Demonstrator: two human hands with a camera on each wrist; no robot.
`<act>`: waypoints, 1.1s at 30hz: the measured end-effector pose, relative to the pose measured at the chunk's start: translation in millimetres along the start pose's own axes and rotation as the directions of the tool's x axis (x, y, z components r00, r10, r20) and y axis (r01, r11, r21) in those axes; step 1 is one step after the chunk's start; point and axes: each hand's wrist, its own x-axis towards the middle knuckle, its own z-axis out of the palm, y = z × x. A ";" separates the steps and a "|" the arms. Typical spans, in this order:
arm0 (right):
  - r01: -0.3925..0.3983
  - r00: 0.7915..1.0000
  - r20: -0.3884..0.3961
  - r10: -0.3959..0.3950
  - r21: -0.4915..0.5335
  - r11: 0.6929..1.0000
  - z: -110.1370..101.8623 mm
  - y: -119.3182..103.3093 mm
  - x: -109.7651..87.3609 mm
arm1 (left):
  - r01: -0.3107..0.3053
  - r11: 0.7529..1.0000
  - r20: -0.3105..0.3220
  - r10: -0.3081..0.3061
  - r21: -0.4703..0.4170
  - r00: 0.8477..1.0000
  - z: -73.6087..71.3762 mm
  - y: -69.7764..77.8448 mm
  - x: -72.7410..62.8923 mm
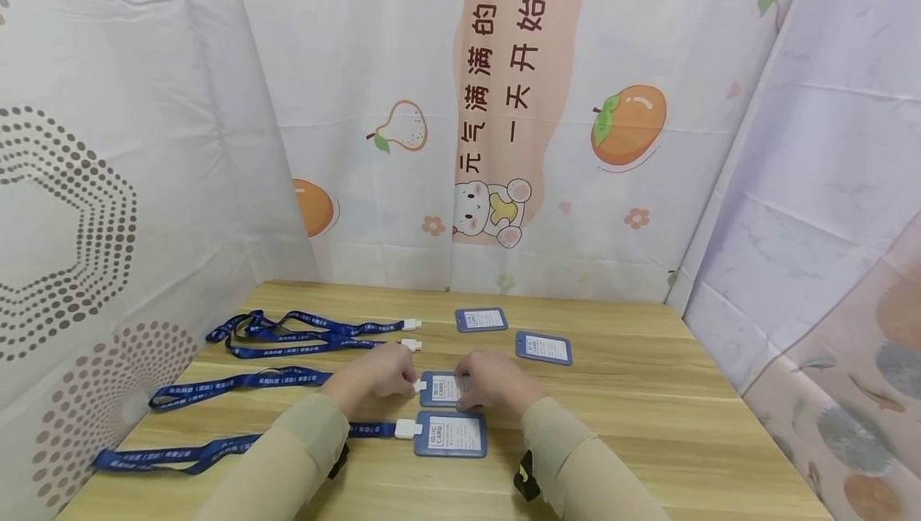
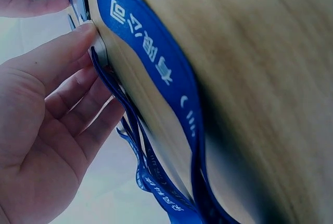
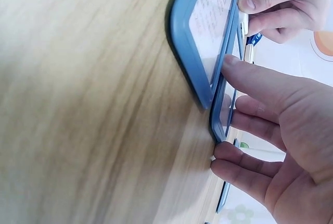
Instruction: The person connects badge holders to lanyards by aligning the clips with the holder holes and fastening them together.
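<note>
A: Down on the wood-grain table [image 1: 647,425], the left hand [image 1: 376,375] pinches a white lanyard clip [image 1: 419,385] between thumb and fingers!

B: And the right hand [image 1: 495,381], fingers curled, grips the right end of a blue card holder [image 1: 440,391], whose left end sits right at that clip.

A: Just nearer the person lies a second holder [image 1: 451,435], flat on the wood, a blue lanyard [image 1: 161,455] at its left; two more holders [image 1: 544,347] rest farther back.

B: What a backdrop! A white curtain [image 1: 338,41] hangs beyond the table's far edge, printed with orange fruit [image 1: 633,125], a cartoon animal [image 1: 475,209] and dark lettering [image 1: 478,97], while dotted rings [image 1: 108,221] pattern the left curtain [image 1: 209,145].
</note>
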 end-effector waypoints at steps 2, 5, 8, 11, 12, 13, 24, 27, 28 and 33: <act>-0.007 1.000 0.003 0.007 0.000 1.000 -0.7 -1.3 -0.4 | 0.009 1.000 0.000 -0.009 -0.012 1.000 0.2 -0.3 0.0; -0.017 1.000 0.009 0.017 0.001 1.000 -2.3 -3.0 -0.3 | 0.027 0.999 -0.005 -0.027 -0.023 1.000 0.5 -1.1 0.3; -0.024 1.000 0.007 0.024 0.004 1.000 -3.0 -2.3 -0.4 | 0.035 0.999 -0.007 -0.036 -0.029 0.999 0.6 -0.7 1.1; -0.031 1.000 0.002 0.031 0.009 0.999 -2.7 -1.4 -0.4 | 0.019 0.999 -0.010 -0.020 -0.029 1.000 1.1 -0.9 1.2; -0.033 0.999 0.001 0.033 0.010 0.999 -2.1 -1.0 -0.4 | 0.013 1.000 -0.011 -0.014 -0.028 1.000 1.5 -1.3 1.2; -0.033 0.999 0.000 0.033 0.013 0.999 -2.0 -1.0 -0.8 | 0.009 1.000 -0.011 -0.009 -0.028 1.000 1.7 -1.4 1.0; 0.001 1.000 -0.003 -0.001 -0.018 1.000 -3.5 -1.3 -2.9 | 0.012 1.000 -0.019 -0.013 -0.022 1.000 2.8 -2.0 1.9; -0.005 1.000 -0.005 0.005 -0.014 1.000 -3.8 -1.3 -4.1 | 0.013 1.000 -0.008 -0.013 -0.010 1.000 3.1 -2.0 2.9; -0.003 1.000 -0.007 0.003 -0.014 1.000 -3.7 -1.3 -4.6 | 0.012 1.000 -0.006 -0.012 -0.006 1.000 2.9 -1.7 2.8; 0.010 1.000 -0.017 -0.010 -0.017 1.000 -3.1 -1.5 -6.3 | 0.016 1.000 -0.006 -0.016 -0.006 1.000 2.6 -1.2 0.2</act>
